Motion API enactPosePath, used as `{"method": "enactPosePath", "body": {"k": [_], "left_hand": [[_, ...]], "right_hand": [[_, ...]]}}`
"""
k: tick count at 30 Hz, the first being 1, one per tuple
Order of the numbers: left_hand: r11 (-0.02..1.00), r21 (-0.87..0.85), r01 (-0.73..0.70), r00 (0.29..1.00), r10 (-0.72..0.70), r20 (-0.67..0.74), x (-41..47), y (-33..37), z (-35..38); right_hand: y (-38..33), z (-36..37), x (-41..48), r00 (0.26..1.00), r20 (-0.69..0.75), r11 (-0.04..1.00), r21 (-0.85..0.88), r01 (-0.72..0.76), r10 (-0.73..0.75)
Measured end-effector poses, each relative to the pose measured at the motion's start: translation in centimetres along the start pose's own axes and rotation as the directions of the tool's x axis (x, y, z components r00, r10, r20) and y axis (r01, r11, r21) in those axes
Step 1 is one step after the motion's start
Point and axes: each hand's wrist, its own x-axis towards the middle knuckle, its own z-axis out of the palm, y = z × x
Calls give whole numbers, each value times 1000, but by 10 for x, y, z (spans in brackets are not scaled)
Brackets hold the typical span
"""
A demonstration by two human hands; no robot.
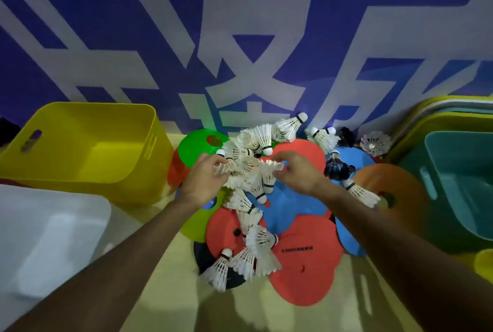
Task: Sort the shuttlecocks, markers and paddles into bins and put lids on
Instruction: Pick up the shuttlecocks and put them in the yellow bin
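Note:
A heap of white feather shuttlecocks [253,145] lies over flat disc markers in red [301,275], blue [290,203], green [197,145] and orange [392,179] on the floor. My left hand [202,182] closes its fingers on a shuttlecock [224,169] at the heap's middle. My right hand [298,171] pinches the skirt of another shuttlecock [270,165] right beside it. Several more shuttlecocks [240,262] lie at the near side of the pile. A black round shape [202,254] peeks out under the near red marker.
An empty yellow bin [88,145] stands at the left, a white bin [48,235] nearer on the left. At the right stands a teal bin [458,185], with stacked lids [453,107] behind it. A blue wall with white lettering [240,38] closes the back.

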Motion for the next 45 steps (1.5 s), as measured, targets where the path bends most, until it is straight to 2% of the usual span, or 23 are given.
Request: {"method": "enactPosePath", "body": {"k": [5, 13, 17, 24, 31, 37, 41, 43, 45], "left_hand": [[996, 83, -12, 1000, 12, 7, 7, -24, 7], [993, 88, -82, 990, 91, -108, 16, -18, 15], [994, 81, -78, 981, 90, -170, 17, -5, 7], [998, -35, 46, 931, -56, -362, 6, 32, -22], [994, -82, 73, 863, -104, -495, -8, 53, -92], [993, -79, 89, 821, -118, -559, -9, 33, -171], [981, -153, 122, 795, -189, -577, -12, 0, -210], [970, -195, 143, 790, -230, -568, -16, -21, -227], [940, -309, 147, 784, -301, -542, -21, -43, -241]], "right_hand": [[-2, 27, 15, 997, -44, 993, -99, -65, 61], [-2, 33, 14, 954, -272, 980, -117, -164, 127], [-7, 18, 8, 959, -277, 985, -141, -100, 58], [-29, -29, -2, 962, -270, 985, -170, -20, -27], [-79, -66, 5, 936, -302, 978, -153, 139, -180], [-142, -57, 26, 911, -255, 945, -138, 298, -325], [-202, -30, 39, 883, -232, 912, -78, 402, -409], [-227, -16, 50, 886, -194, 907, -72, 415, -421], [-246, 0, 64, 902, -153, 914, -28, 405, -405]]}}
